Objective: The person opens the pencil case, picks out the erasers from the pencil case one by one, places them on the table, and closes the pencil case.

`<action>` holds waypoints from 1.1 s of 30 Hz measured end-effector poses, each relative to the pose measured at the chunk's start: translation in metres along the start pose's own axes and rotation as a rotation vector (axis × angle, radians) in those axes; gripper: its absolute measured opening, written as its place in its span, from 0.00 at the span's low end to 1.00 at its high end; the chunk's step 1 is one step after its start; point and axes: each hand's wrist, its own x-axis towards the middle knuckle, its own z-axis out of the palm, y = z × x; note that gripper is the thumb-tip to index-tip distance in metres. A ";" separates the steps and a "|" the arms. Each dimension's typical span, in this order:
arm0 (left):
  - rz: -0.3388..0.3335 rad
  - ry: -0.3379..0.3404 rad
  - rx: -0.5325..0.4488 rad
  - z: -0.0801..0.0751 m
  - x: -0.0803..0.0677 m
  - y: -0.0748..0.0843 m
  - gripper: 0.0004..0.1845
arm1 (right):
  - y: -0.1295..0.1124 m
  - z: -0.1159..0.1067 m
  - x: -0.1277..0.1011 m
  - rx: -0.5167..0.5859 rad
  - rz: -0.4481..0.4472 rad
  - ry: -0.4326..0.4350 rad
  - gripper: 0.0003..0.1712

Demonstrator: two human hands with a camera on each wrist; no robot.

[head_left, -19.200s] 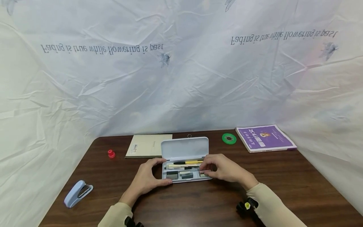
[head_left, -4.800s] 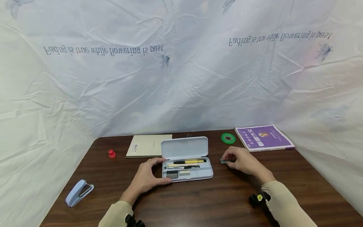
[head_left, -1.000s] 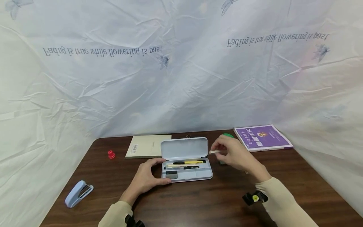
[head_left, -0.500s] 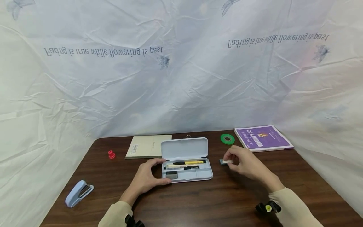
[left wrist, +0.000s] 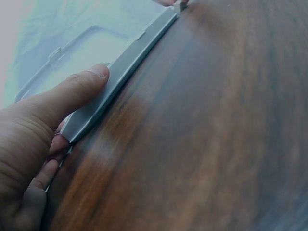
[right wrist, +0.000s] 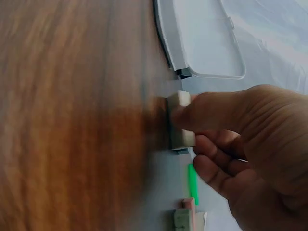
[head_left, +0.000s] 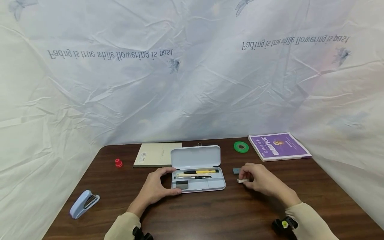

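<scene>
White eraser block (head_left: 241, 181) pinched in right hand (head_left: 260, 181), set on table right of grey eraser-emptied case (head_left: 198, 183); left hand (head_left: 156, 190) gripping case; dark eraser (head_left: 181, 185) left inside

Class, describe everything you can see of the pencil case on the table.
The pencil case is pale grey-blue, seemingly plastic, and lies open on the brown table, lid raised at the back. Its tray holds pens and a dark eraser. The left hand grips its left end; the right hand is apart from it.

right hand (head_left: 258, 181) with white eraser (head_left: 241, 181) beside open pencil case (head_left: 198, 181)
</scene>
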 end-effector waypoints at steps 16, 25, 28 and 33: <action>0.002 0.002 -0.003 0.001 0.001 -0.001 0.45 | -0.003 -0.006 -0.002 0.027 0.018 -0.056 0.13; 0.006 -0.001 0.002 0.001 0.001 -0.003 0.45 | -0.014 -0.011 0.007 0.075 0.020 0.108 0.14; 0.007 0.001 0.006 0.001 0.001 -0.003 0.45 | -0.022 -0.011 0.015 0.093 0.008 0.153 0.17; 0.008 0.002 0.007 0.002 0.001 -0.002 0.45 | -0.036 -0.010 0.029 0.088 -0.039 0.186 0.19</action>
